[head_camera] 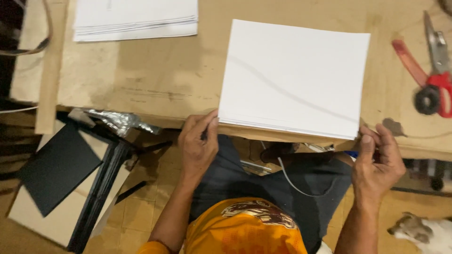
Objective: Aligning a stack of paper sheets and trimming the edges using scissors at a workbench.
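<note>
Paper stack [294, 77] centre frame, near edge overhanging the table [155, 80] edge, long axis left-right. Left hand [198, 146] pinches its lower-left corner, fingers closed. Right hand [376, 162] sits at the lower-right corner, fingers curled around something blue; contact with the stack unclear. Stack lies just above both hands.

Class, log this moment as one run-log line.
left hand: grips paper stack near corner | right hand: grips other corner | scissors: lying on table
</note>
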